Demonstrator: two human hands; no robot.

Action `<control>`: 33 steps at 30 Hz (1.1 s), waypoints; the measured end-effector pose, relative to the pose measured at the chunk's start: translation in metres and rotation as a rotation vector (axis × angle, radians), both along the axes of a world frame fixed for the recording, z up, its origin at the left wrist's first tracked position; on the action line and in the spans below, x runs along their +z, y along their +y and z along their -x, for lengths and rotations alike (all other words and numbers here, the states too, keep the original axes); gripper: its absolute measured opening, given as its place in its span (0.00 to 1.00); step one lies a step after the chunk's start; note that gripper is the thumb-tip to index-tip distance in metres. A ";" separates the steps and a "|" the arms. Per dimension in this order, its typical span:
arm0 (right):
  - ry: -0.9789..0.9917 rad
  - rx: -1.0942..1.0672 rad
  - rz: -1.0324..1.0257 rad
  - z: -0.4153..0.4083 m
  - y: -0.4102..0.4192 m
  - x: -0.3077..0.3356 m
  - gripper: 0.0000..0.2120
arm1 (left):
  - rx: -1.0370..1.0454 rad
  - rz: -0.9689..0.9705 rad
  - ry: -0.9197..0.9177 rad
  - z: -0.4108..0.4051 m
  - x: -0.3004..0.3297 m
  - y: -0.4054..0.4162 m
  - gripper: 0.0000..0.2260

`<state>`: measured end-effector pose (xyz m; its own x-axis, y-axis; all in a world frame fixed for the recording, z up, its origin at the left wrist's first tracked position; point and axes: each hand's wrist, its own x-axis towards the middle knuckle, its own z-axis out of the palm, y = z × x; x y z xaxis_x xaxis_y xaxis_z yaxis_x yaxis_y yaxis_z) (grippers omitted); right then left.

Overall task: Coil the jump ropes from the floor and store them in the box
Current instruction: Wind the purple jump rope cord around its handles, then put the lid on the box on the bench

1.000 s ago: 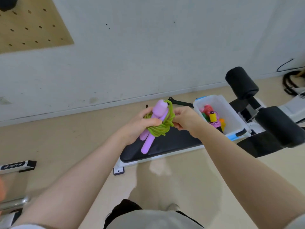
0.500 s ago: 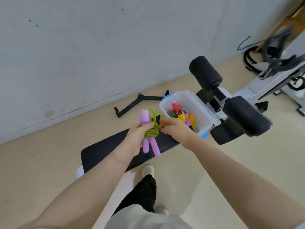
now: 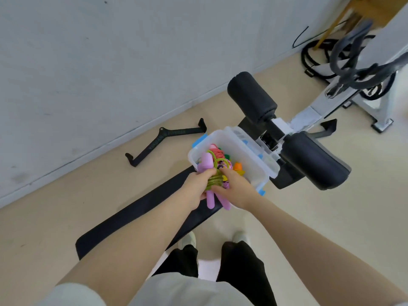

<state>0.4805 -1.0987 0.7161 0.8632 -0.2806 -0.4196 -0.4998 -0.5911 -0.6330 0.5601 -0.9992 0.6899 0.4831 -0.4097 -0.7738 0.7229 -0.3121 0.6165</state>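
1. Both of your hands hold one coiled jump rope [image 3: 215, 181] at the near edge of the box [image 3: 245, 149].
2. Your left hand [image 3: 196, 186] has its fingers curled round the green coil and the purple handles.
3. Your right hand [image 3: 235, 187] pinches the coil from the other side, thumb and fingers closed on it.
4. Two purple handle ends stick out below your hands, over the black bench pad [image 3: 141, 215].
5. The clear box sits on the bench, lid open, with several other coloured ropes [image 3: 220, 153] inside.
6. A black bar [image 3: 163, 139] lies on the floor near the wall.
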 end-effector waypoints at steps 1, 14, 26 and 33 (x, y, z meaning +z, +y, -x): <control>-0.002 -0.006 -0.032 -0.002 -0.007 -0.006 0.18 | -0.020 0.011 0.018 -0.001 -0.002 -0.010 0.17; 0.167 0.084 0.157 -0.042 -0.140 -0.086 0.34 | -0.054 -0.275 -0.262 -0.015 -0.046 -0.102 0.07; 0.300 0.639 0.411 -0.055 -0.154 -0.169 0.35 | 0.201 -0.603 -0.053 0.018 -0.131 -0.086 0.25; 0.195 0.801 0.664 -0.074 -0.144 -0.186 0.27 | 0.186 -0.615 -0.148 0.024 -0.145 -0.091 0.16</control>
